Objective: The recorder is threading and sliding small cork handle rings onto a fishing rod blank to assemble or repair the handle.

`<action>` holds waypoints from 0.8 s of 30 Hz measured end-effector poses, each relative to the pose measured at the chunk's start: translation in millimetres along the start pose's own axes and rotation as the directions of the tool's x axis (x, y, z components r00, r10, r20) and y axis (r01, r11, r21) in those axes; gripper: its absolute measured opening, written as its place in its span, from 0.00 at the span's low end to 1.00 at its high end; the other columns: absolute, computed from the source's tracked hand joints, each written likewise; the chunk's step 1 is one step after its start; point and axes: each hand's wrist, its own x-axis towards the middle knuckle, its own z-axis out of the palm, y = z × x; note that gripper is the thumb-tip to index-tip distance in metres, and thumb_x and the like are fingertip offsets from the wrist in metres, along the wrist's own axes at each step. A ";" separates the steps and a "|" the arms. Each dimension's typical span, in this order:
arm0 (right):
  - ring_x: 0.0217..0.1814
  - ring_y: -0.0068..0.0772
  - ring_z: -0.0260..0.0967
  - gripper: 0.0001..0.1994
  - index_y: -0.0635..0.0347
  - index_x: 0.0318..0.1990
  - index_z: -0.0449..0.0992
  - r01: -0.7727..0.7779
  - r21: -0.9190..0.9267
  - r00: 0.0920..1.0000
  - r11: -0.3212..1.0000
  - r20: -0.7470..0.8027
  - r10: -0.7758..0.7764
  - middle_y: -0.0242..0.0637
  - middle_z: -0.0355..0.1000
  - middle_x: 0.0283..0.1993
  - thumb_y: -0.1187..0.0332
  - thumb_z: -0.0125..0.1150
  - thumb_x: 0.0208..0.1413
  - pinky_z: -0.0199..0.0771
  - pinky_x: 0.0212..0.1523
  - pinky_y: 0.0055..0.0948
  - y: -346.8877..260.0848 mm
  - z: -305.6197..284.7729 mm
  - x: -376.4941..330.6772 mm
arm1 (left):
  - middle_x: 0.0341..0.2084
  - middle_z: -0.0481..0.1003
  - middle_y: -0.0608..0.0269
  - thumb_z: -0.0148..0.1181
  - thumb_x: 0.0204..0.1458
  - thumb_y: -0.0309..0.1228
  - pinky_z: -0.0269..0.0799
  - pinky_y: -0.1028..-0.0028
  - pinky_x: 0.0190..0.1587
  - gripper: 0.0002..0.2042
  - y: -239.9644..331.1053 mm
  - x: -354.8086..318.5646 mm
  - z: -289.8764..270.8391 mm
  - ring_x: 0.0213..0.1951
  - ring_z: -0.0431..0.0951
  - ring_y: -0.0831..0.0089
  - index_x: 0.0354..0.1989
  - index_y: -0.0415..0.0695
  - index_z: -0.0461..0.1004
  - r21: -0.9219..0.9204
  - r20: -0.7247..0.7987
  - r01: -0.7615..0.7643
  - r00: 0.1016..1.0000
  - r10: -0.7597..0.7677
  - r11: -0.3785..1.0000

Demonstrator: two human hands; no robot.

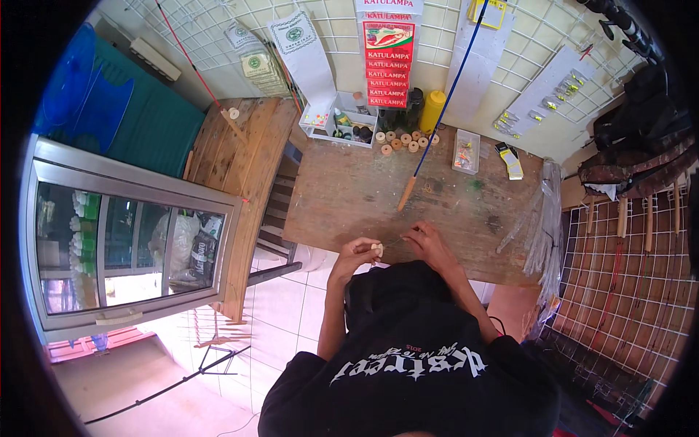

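My left hand (pixel 354 260) is closed round a small pale wooden spool (pixel 377 250) at the table's near edge. Just right of it, my right hand (pixel 431 246) pinches thumb and fingers together. A thin dark line (pixel 395 239) seems to run from these fingertips toward the spool; it is too fine to follow all the way. Beyond my hands, a blue fishing rod (pixel 439 125) with a wooden handle (pixel 407 194) has its butt on the wooden table (pixel 335 197). Several similar wooden spools (pixel 405 140) are grouped at the back.
A white organizer box (pixel 339 122) with small bottles stands at the back left, a yellow bottle (pixel 433 111) at the wall. To the right are a clear box (pixel 466 151), a small yellow-black packet (pixel 510 162) and plastic sleeves (pixel 542 218). A glass cabinet (pixel 135 247) stands left.
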 end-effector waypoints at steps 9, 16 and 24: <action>0.49 0.44 0.66 0.07 0.57 0.38 0.78 -0.017 -0.096 1.000 0.995 0.011 0.018 0.40 0.70 0.41 0.68 0.60 0.52 0.64 0.54 0.44 3.8 -4.0 3.9 | 0.39 0.78 0.57 0.58 0.57 0.29 0.76 0.79 0.34 0.11 -6.5 -4.9 -25.9 0.33 0.79 0.73 0.46 0.39 0.74 -0.359 -0.346 -0.211 0.935 0.080 0.909; 0.59 0.46 0.61 0.17 0.53 0.49 0.76 0.003 -0.243 0.997 0.970 -0.068 -0.021 0.38 0.69 0.54 0.75 0.60 0.49 0.59 0.62 0.45 -13.4 -7.6 9.5 | 0.42 0.78 0.55 0.56 0.59 0.30 0.74 0.83 0.31 0.12 16.7 -7.1 -21.9 0.31 0.78 0.77 0.49 0.40 0.72 -0.340 -0.320 -0.234 0.939 0.122 0.911; 0.65 0.48 0.61 0.26 0.50 0.53 0.73 0.514 0.052 0.823 0.856 -0.310 -0.475 0.41 0.68 0.58 0.83 0.58 0.43 0.56 0.66 0.53 -58.9 -15.7 33.2 | 0.38 0.78 0.57 0.60 0.53 0.22 0.73 0.79 0.33 0.13 63.0 -10.1 15.9 0.32 0.77 0.77 0.48 0.38 0.73 -0.050 -0.079 -0.205 0.976 0.201 0.977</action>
